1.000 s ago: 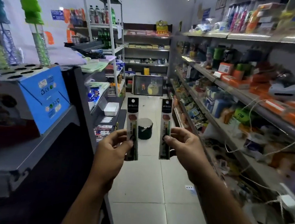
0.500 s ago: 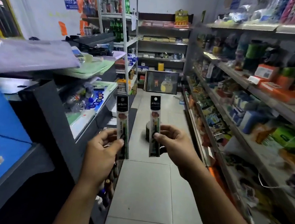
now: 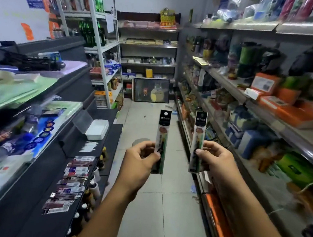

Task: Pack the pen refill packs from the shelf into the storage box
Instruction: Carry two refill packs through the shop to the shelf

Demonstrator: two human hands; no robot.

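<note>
Both hands had advanced farther along the aisle (image 3: 163, 212), the left hand (image 3: 139, 162) pinching one black-topped, clear-bodied refill pack (image 3: 163, 130) upright, the right hand (image 3: 216, 160) pinching a second pack (image 3: 199, 131): two in all

Floor (image 3: 156, 202) open 6 to 12 o'clock, picture frame (image 3: 151, 90) at far end. Dark shelf unit (image 3: 40, 174) walls off 9, white box (image 3: 97, 129) at 10. Stocked shelves (image 3: 264, 115) crowd 3. Left pack (image 3: 162, 135), right pack (image 3: 199, 134) mid-aisle, touching neither.
</note>
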